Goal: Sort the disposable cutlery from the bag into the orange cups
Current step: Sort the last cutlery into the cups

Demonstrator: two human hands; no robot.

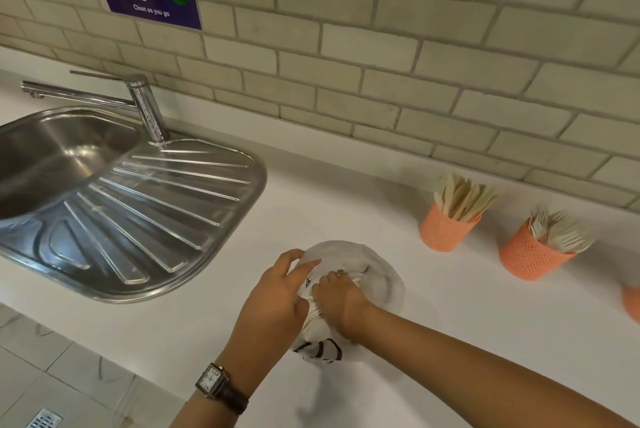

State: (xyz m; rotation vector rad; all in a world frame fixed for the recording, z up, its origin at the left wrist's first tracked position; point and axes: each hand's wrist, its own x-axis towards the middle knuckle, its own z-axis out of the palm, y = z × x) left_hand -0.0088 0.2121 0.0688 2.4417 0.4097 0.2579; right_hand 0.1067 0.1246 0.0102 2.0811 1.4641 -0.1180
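Both hands are working on the white plastic bag (385, 276), which is lying crumpled on the white worktop (450, 330) right in front of the person. The left hand (277, 292) is cupping the bag's near-left side, fingers curling round the plastic and thumb pressing in. The right hand (336, 299) is digging into the bunched middle of the bag, fingers curled tight in the folds; whether it is pinching any cutlery in there, I cannot tell. Over to the right, the first orange cup (445, 232) is standing upright and holding a fan of pale wooden sticks (462, 197). Beside it, the second orange cup (528, 256) is leaning right, bristling with wooden forks (557, 232). A third orange cup (632, 299) is peeking in at the right edge. A steel sink (156, 219) is sitting off to the left.
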